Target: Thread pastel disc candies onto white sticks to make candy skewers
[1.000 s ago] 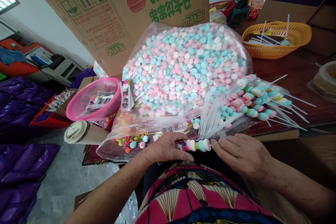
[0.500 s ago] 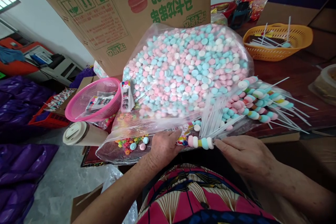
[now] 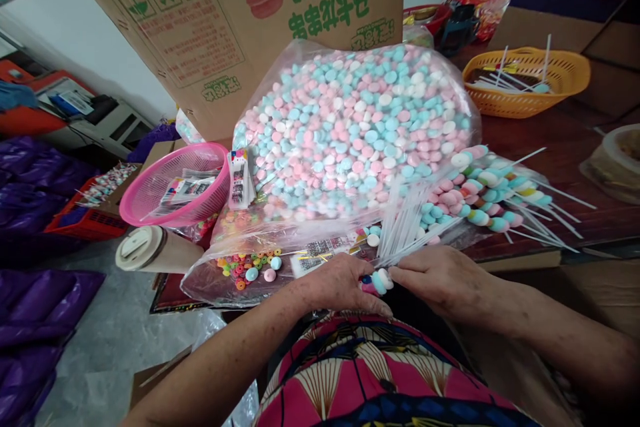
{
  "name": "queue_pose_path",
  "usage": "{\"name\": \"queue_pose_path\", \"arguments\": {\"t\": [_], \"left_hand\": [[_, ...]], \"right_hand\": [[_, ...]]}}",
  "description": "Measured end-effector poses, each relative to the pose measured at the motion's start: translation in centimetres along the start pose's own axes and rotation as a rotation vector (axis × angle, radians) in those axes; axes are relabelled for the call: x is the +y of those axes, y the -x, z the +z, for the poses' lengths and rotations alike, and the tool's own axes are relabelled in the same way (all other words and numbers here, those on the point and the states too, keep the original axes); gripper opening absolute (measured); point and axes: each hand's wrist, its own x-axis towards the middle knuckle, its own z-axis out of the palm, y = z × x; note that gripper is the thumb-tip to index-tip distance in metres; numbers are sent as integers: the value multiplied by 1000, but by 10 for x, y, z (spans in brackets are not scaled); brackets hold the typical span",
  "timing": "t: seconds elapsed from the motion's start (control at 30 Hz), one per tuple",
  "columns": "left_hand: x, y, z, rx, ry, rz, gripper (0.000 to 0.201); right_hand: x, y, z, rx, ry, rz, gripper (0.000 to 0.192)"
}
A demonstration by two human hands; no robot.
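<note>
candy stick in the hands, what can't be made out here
Head view only:
- Candy stick: its left end is hidden under the left hand; piece count unclear.
- Right hand: fingertips cover the stick, so its grip is unclear.
- Orange basket: contents too small to identify.

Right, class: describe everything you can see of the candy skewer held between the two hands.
The candy skewer is a short row of round, chalky-looking sweets, pink, blue and white, packed side by side; its stick is hidden. It lies roughly level above the person's patterned lap, at the near edge of the clear plastic sheet. The left hand covers its left end and the right hand pinches its right end.
</note>
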Motion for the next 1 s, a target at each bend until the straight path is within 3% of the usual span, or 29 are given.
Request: {"name": "queue_pose_path", "arguments": {"t": [0.07, 0.13, 0.23, 0.27, 0.37, 0.43, 0.53, 0.63, 0.73, 0.83, 0.93, 1.0], "left_hand": [[1, -5, 1, -18, 104, -36, 35], [0, -5, -2, 11, 163, -24, 44], [-2, 5, -11, 116, -34, 19, 82], [-2, 9, -12, 136, -150, -9, 85], [-4, 19, -4, 237, -510, -137, 53], [-6, 20, 6, 390, -717, -115, 33], [-7, 18, 14, 521, -807, -31, 32], [-7, 16, 4, 396, -546, -82, 19], [-8, 14, -12, 89, -115, 10, 22], [-10, 10, -19, -149, 235, 71, 27], [-12, 6, -17, -140, 278, 25, 32], [-12, 7, -16, -135, 332, -2, 33]], "right_hand": [[2, -4, 5, -54, -21, 42, 21], [5, -6, 7, -79, -26, 68, 21], [11, -4, 5, -105, -35, 129, 21], [12, -3, 3, -109, -28, 161, 20], [13, -1, -2, -137, -26, 249, 17], [11, -1, -4, -152, -85, 312, 16], [11, -1, -9, -126, -192, 362, 19], [12, -2, -16, -36, -128, 261, 21], [9, -5, -18, 88, 46, 60, 26], [5, -9, -13, 67, 77, 3, 26], [7, -10, -11, -9, 43, 68, 24], [11, -7, -15, 10, 50, 80, 24]]}}
